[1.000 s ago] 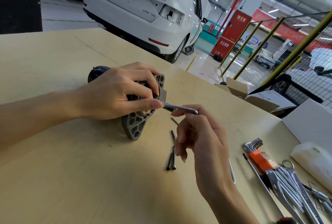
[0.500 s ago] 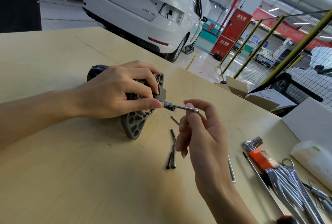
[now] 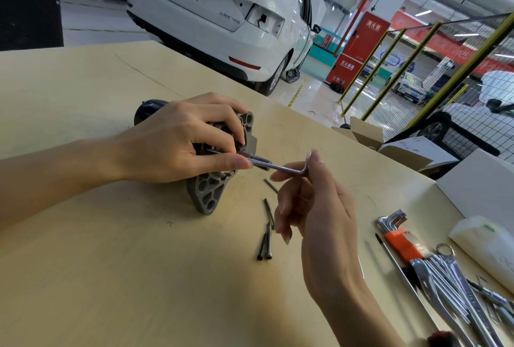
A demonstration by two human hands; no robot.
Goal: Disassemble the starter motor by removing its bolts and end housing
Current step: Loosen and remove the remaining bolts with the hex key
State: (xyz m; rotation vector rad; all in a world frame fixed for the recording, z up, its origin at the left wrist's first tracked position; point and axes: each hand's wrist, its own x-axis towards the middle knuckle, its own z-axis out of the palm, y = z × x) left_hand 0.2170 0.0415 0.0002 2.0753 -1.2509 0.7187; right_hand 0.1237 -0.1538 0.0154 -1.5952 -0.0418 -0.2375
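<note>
Fingers (image 3: 292, 177) of the right hand (image 3: 314, 213) pinch the bent end of an L-shaped hex key (image 3: 281, 167), thumb and forefinger closed on the short leg while the other fingers curl loosely below, holding nothing. The key's long shaft runs leftward to the face of the starter motor (image 3: 214, 157), where its tip meets a bolt that cannot be made out behind the thumb. The left hand (image 3: 178, 141) wraps over the motor from above, fingers curled round the grey end housing (image 3: 207, 195) and the thumb laid flat along the key's shaft near its tip. The motor lies on its side on the pale wooden table (image 3: 111, 263), its dark round body (image 3: 144, 109) pointing away and the ribbed mounting flange touching the tabletop. Four long dark bolts (image 3: 267, 235) lie loose on the table just beside the flange, between the motor and the right wrist. Near the right edge rest a set of hex keys in an orange holder (image 3: 400, 238) and a spread of spanners (image 3: 456, 285). The motor looks like cast metal, likely heavy and rigid, unlikely to yield under a firm grip; the ribbed housing probably offers the surest hold, while the smooth body could roll. The thin key may slip from the bolt head if tilted.
</note>
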